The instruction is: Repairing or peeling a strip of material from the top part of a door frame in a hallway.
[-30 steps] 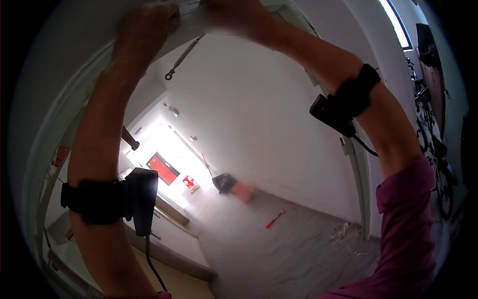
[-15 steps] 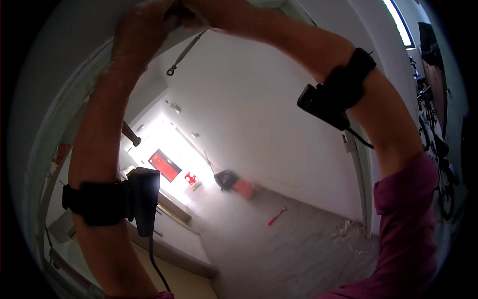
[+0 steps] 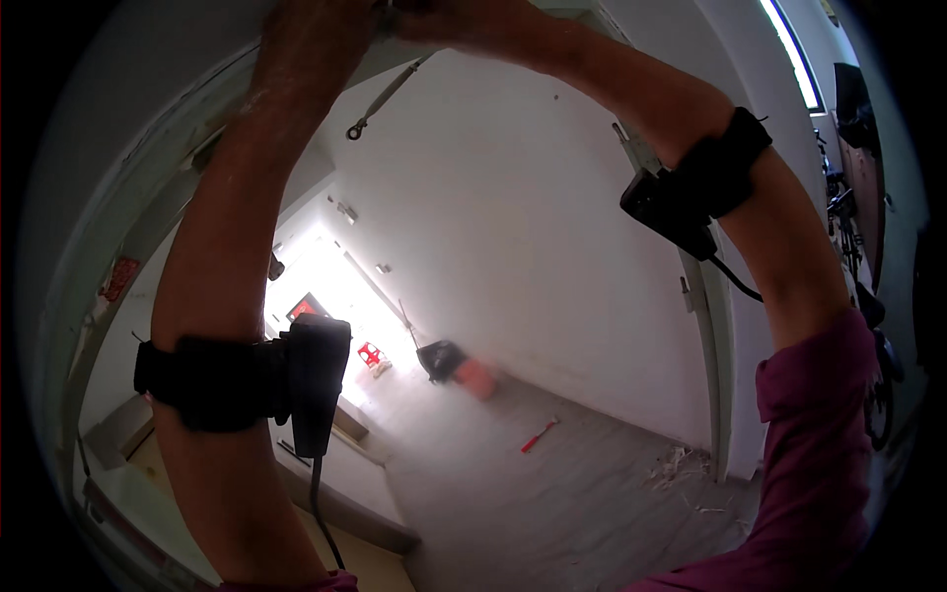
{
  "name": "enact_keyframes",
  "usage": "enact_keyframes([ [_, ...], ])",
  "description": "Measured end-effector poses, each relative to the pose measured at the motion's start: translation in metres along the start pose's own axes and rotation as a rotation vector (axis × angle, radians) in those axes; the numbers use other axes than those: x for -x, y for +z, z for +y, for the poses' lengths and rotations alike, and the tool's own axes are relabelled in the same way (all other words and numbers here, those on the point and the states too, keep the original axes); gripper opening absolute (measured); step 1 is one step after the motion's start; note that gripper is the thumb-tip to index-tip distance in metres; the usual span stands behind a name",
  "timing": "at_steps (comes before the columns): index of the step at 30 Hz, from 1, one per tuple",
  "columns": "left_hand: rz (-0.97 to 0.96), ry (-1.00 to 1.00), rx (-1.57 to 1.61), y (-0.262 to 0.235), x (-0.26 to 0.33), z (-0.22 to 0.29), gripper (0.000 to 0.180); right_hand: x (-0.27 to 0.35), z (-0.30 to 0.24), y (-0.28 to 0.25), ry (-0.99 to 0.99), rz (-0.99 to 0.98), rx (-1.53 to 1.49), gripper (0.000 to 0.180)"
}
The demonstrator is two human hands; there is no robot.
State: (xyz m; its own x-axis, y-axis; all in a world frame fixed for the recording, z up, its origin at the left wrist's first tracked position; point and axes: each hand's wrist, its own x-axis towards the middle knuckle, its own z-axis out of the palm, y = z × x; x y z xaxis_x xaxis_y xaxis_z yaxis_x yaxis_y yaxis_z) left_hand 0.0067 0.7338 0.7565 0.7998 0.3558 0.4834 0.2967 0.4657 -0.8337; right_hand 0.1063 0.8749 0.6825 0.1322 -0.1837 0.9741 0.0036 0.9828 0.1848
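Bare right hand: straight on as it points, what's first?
The bare right hand would likely meet the bare left hand first; depth and anything between them are too unclear to tell.

Metal rod (image 3: 388,97): slim, grey, straight; it slants down toward the left.
Ring end (image 3: 355,130): dark, round, with an eye, the lowest part of the rod.
Upper end (image 3: 422,61): just below my right hand (image 3: 459,20); its fixing I cannot see.
Small piece (image 3: 383,14): between my hands, too hidden to tell its kind.
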Motion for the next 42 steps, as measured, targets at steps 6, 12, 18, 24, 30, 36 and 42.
enact_keyframes([
  [6,-0.012,-0.032,0.006,-0.001,-0.001,0.004,0.011,-0.010,0.011,-0.003,-0.069,-0.083,0.144,0.026],
  [12,0.002,-0.015,0.123,-0.019,-0.001,0.020,0.011,-0.043,0.007,-0.020,-0.174,-0.366,0.548,0.021],
  [18,-0.069,-0.041,-0.064,-0.002,-0.004,0.008,0.014,-0.028,-0.016,-0.037,0.146,-0.339,0.324,0.032],
  [24,-0.064,-0.070,-0.049,-0.004,-0.004,0.010,0.017,0.002,-0.028,-0.034,0.508,-0.286,-0.182,0.050],
  [30,-0.118,-0.088,-0.101,-0.006,-0.005,0.012,0.017,0.000,-0.004,-0.007,0.480,-0.174,-0.257,0.041],
  [36,-0.088,-0.071,-0.091,-0.002,-0.006,0.020,0.018,-0.004,0.021,-0.005,0.129,-0.111,0.212,0.033],
  [42,-0.110,-0.058,-0.060,-0.005,-0.001,0.007,0.017,-0.011,-0.006,-0.024,0.477,-0.326,-0.102,0.034],
])
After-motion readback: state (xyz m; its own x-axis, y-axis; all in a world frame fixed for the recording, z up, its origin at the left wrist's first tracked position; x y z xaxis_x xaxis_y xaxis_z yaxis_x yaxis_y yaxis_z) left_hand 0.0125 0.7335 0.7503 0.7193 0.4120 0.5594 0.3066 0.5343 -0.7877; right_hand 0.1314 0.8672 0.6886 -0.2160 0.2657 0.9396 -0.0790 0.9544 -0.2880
